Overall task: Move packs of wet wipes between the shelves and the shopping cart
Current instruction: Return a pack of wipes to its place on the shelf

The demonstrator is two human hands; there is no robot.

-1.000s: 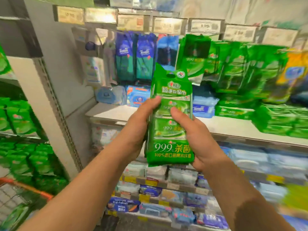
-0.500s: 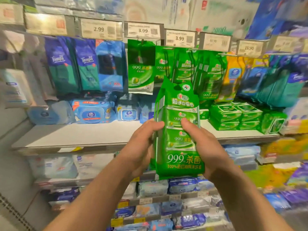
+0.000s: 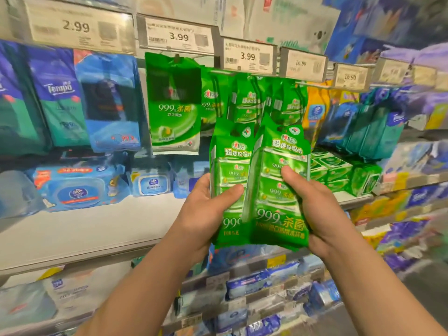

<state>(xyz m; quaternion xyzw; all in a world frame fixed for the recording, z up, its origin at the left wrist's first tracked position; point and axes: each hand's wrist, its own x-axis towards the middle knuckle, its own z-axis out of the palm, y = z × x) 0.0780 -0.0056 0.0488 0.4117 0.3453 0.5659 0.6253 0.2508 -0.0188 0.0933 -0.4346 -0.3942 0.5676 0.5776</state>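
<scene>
Shelf (image 3: 97, 229) behind; both hands' grip on two overlapped green packs (image 3: 266, 190).

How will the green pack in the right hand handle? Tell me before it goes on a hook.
The green pack is probably floppy: its film wrapper looks creased in the right hand. Likely slippery, as the film is glossy. It seems light; the thumb alone pins its front.

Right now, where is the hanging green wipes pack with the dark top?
In the head view it hangs left of centre under the 3.99 price tag: the hanging green pack, right of the blue packs, up-left of the two held packs.
</scene>
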